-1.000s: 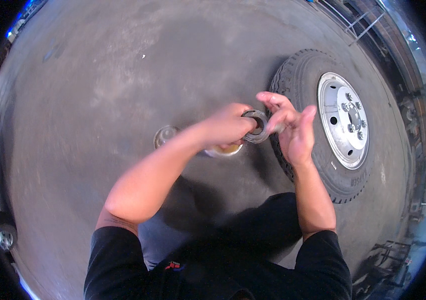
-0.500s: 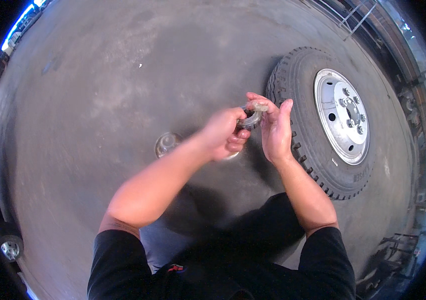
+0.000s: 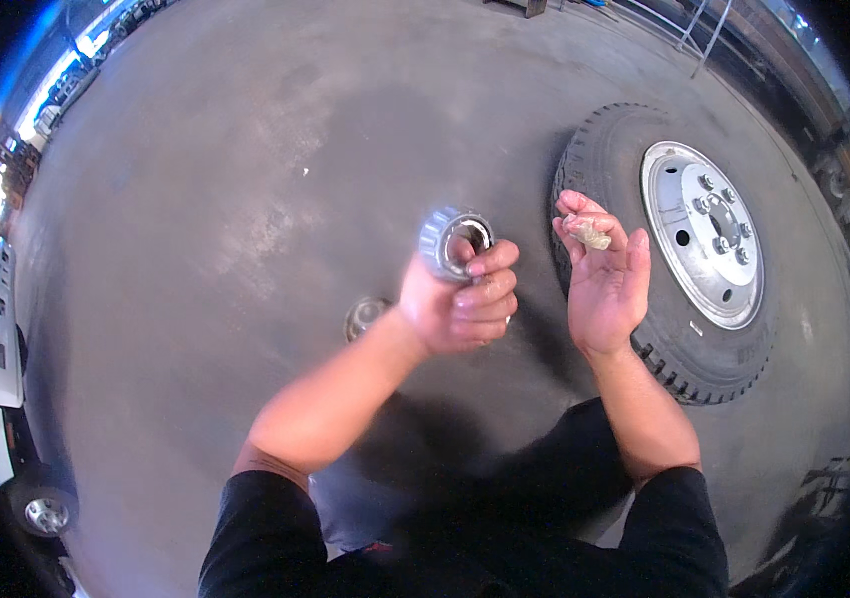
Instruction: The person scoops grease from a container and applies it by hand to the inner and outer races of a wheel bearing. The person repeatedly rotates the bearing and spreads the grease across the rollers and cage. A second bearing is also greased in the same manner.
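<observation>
My left hand (image 3: 457, 311) is closed around a tapered roller bearing (image 3: 433, 242), a metal ring with rollers around its outside and an open bore. To its right, apart from the bearing, my right hand (image 3: 607, 291) is open, palm up, with the thumb raised and the fingers slightly bent. A lump of yellowish grease (image 3: 592, 237) lies across those fingers. Past my left wrist a round metal part (image 3: 366, 318) rests on the floor, partly hidden by the forearm.
Close to my right hand, a large black tyre (image 3: 584, 164) on a silver steel rim (image 3: 666, 239) lies on the grey concrete floor (image 3: 206, 269). A white vehicle (image 3: 4, 349) stands at the left edge. Metal railing (image 3: 712, 35) shows at the upper right.
My hands have come apart. The left hand has turned the bearing up and away to the left, while the right hand has shifted right with grease on its fingers.
</observation>
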Tool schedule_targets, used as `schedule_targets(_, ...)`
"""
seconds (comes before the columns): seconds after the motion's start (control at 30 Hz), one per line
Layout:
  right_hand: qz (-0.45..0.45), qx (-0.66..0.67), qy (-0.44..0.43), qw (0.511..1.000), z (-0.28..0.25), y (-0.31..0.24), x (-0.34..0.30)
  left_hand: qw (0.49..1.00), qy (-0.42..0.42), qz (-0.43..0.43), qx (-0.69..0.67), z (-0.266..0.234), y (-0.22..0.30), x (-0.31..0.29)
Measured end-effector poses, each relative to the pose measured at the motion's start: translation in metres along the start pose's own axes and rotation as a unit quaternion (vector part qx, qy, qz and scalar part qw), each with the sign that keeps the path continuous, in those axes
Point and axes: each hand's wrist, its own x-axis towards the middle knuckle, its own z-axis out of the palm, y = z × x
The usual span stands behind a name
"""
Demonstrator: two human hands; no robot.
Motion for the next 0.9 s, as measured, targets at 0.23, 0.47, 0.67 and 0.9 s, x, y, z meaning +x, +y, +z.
schedule_targets(0.23, -0.006, -0.04, -0.045, 0.998, -0.013, 0.01, -0.006, 0.997, -0.079, 0.007, -0.01, 0.018, -0.017, 0.002)
schedule_targets(0.47, 0.022, -0.013, -0.048, 0.999, -0.001, 0.005, -0.012, 0.993, -0.078, 0.056, -0.064, 0.032, -0.017, -0.003)
schedule_targets(0.67, 0.036, -0.017, -0.073, 0.997, 0.0, 0.001, -0.013, 0.996, -0.08, 0.028, -0.04, 0.025, -0.008, -0.005)
schedule_targets(0.9, 0.047, -0.182, -0.066, 0.98, 0.009, -0.008, -0.007, 0.998, -0.04, -0.012, 0.047, 0.018, 0.004, -0.003)
